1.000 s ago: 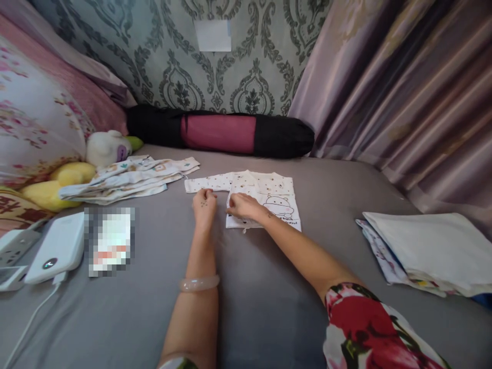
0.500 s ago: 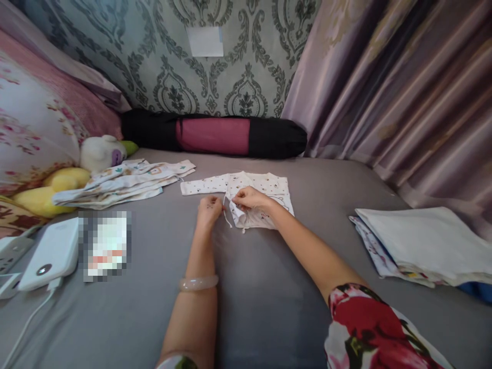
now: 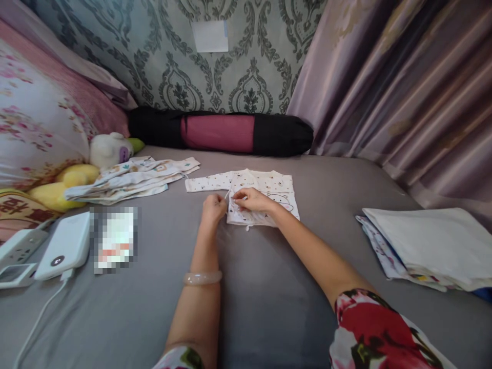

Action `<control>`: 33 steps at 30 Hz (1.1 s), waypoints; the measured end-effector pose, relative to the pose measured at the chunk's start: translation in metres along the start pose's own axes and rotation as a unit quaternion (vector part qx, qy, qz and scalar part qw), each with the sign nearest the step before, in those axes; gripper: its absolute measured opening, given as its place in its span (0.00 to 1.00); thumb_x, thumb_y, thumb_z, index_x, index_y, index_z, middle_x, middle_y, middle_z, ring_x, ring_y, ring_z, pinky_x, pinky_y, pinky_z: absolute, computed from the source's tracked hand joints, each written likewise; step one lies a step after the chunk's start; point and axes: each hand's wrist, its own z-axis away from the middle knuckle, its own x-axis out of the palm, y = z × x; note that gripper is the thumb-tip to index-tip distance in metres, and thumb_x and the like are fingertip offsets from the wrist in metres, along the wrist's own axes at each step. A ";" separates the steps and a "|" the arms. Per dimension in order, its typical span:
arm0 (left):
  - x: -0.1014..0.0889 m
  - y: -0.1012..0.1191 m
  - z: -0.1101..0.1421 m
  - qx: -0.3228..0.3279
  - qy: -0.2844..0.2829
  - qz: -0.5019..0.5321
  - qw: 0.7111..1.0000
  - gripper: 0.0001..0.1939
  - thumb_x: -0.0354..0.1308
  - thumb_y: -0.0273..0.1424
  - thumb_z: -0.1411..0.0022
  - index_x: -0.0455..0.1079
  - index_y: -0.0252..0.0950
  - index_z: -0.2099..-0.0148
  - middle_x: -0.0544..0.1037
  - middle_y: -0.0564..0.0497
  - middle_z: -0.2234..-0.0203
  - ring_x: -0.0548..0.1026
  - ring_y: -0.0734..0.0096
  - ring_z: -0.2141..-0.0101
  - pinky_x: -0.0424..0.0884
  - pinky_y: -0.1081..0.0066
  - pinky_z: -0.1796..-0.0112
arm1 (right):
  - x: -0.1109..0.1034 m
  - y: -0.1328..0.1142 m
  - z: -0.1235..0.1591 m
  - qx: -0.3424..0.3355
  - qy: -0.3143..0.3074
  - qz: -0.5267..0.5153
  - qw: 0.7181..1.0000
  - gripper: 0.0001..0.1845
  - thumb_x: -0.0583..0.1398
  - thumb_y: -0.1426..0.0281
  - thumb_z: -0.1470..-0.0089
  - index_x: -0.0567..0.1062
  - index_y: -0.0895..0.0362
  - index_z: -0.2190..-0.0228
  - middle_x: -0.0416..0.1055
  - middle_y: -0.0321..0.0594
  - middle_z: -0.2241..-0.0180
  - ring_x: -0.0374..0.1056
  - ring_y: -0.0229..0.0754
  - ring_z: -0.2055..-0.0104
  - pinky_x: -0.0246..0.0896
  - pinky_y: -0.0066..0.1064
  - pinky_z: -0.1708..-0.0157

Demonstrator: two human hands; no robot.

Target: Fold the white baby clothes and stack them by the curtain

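Note:
A small white baby shirt point(image 3: 261, 182) with dark dots and a printed animal face lies on the grey sheet, its left-hand sleeve stretched out sideways. My left hand point(image 3: 213, 209) is closed just off the shirt's side edge, a thin white tie string point(image 3: 227, 194) running to its fingertips. Bent over the shirt front, my right hand point(image 3: 251, 200) has thumb and fingers pinched at that same edge. The cloth right under those fingertips is partly hidden. A short tab point(image 3: 247, 228) sticks out at the hem.
Folded printed clothes point(image 3: 130, 179) lie at left beside plush toys point(image 3: 109, 148). Nearer are a white power bank point(image 3: 65, 246) with a cable, a power strip point(image 3: 23, 246) and a blurred-out item point(image 3: 117, 238). Folded cloths point(image 3: 434, 246) are at right; a long black-and-maroon bag point(image 3: 217, 134) lies along the wall.
The shirt's front edge, lifted and folded up in my right hand before, now lies flatter. My left hand has come closer to that edge. The whole view has shifted slightly.

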 end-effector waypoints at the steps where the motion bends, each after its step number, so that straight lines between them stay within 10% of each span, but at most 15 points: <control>1: -0.002 -0.002 -0.002 -0.010 0.012 0.024 1.000 0.05 0.52 0.27 0.44 0.68 0.37 0.71 0.77 0.47 0.75 0.75 0.64 0.68 0.67 0.68 0.65 | 0.002 0.000 0.003 -0.029 0.021 0.058 0.998 0.06 0.59 0.74 0.43 0.75 0.57 0.63 0.74 0.40 0.61 0.69 0.36 0.66 0.61 0.26 0.65; 9: -0.010 -0.001 -0.012 -0.035 0.087 0.337 0.937 0.09 0.56 0.35 0.44 0.68 0.34 0.66 0.72 0.54 0.79 0.70 0.74 0.76 0.67 0.73 0.69 | 0.024 -0.007 0.028 -0.096 -0.030 0.260 0.960 0.12 0.58 0.70 0.44 0.75 0.54 0.57 0.72 0.44 0.56 0.69 0.45 0.56 0.59 0.29 0.60; 14: -0.003 0.022 -0.002 0.067 0.023 0.353 0.933 0.14 0.53 0.35 0.41 0.72 0.33 0.56 0.78 0.49 0.68 0.74 0.73 0.69 0.70 0.72 0.64 | 0.017 0.004 0.018 0.019 0.044 -0.091 0.995 0.09 0.54 0.69 0.39 0.74 0.56 0.66 0.74 0.40 0.67 0.71 0.39 0.67 0.64 0.29 0.65; 18: 0.012 0.041 0.012 0.185 -0.080 0.217 0.955 0.21 0.48 0.32 0.36 0.68 0.37 0.42 0.79 0.47 0.57 0.76 0.67 0.56 0.69 0.67 0.52 | 0.006 0.011 0.012 0.158 0.067 -0.442 0.881 0.21 0.41 0.64 0.32 0.67 0.57 0.69 0.72 0.41 0.73 0.70 0.38 0.73 0.69 0.32 0.67; 22: 0.021 0.044 0.015 0.215 -0.071 0.136 0.964 0.20 0.46 0.31 0.34 0.68 0.39 0.43 0.80 0.48 0.56 0.76 0.66 0.54 0.68 0.66 0.50 | -0.001 0.013 0.014 0.196 0.060 -0.531 0.822 0.20 0.42 0.64 0.32 0.65 0.57 0.71 0.71 0.42 0.75 0.71 0.40 0.73 0.71 0.33 0.68; 29: 0.020 0.030 0.010 0.149 0.039 -0.013 0.988 0.17 0.46 0.30 0.35 0.72 0.36 0.50 0.79 0.43 0.56 0.76 0.61 0.55 0.69 0.64 0.53 | -0.008 0.021 0.010 0.180 0.142 -0.400 0.887 0.06 0.55 0.76 0.40 0.70 0.60 0.69 0.72 0.39 0.75 0.67 0.33 0.77 0.67 0.24 0.73; 33: 0.016 0.025 0.016 0.047 0.039 -0.136 0.989 0.16 0.48 0.31 0.35 0.71 0.33 0.50 0.77 0.39 0.56 0.74 0.55 0.53 0.68 0.64 0.55 | -0.024 0.034 0.017 0.114 0.254 -0.117 0.953 0.10 0.52 0.72 0.38 0.73 0.58 0.59 0.76 0.44 0.63 0.73 0.40 0.64 0.68 0.30 0.63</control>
